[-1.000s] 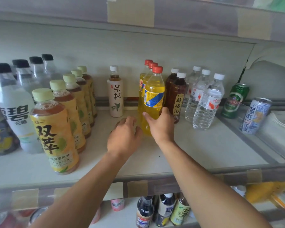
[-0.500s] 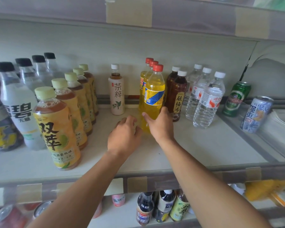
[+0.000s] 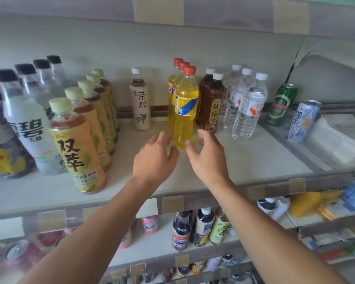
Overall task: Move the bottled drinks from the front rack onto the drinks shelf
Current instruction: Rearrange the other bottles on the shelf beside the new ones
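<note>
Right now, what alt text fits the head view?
Both hands, left hand and right hand, hang open either side of the front yellow drink bottle, standing upright on the drinks shelf between a white tea bottle and dark plum-drink bottles.

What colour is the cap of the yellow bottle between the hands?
Red, on the front yellow bottle; seen clearly in the head view.

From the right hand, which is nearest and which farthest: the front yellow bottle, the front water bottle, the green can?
Going outward from the right hand:
1. Front yellow bottle, just left of its fingers.
2. Front water bottle, to the right.
3. Green can, far right.
</note>
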`<state>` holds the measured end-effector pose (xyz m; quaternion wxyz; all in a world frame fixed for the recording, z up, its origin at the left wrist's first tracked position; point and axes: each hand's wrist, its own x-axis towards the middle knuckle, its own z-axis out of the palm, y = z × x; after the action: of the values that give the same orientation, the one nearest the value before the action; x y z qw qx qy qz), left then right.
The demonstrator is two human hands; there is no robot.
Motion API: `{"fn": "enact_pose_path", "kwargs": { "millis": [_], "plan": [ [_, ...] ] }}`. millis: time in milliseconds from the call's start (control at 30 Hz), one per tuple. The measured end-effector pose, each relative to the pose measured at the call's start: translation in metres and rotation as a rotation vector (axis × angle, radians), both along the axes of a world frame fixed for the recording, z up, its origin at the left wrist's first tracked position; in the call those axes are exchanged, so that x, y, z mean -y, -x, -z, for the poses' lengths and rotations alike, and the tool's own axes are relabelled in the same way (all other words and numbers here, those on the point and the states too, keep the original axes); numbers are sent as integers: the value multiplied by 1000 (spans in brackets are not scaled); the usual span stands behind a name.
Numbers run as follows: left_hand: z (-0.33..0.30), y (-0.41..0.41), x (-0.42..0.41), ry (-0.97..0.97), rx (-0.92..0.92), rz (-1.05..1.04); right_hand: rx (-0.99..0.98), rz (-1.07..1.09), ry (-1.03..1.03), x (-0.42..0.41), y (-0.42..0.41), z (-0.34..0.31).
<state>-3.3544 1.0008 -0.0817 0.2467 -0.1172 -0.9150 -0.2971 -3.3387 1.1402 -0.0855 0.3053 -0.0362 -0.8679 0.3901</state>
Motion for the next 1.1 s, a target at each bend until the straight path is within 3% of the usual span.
{"fn": "enact_pose_path", "kwargs": {
  "millis": [300,567,833,1100],
  "plan": [
    [6,-67,10,-129,-109,368,10,94,-77,19,-116,15],
    [61,-125,14,74,-161,494,86,180,-254,20,-192,67],
    [171,-162,7,181,84,603,331,226,-239,1,-252,180],
    [341,-206,-9,287,368,615,807,240,-127,-20,-310,357]
  ]
}}
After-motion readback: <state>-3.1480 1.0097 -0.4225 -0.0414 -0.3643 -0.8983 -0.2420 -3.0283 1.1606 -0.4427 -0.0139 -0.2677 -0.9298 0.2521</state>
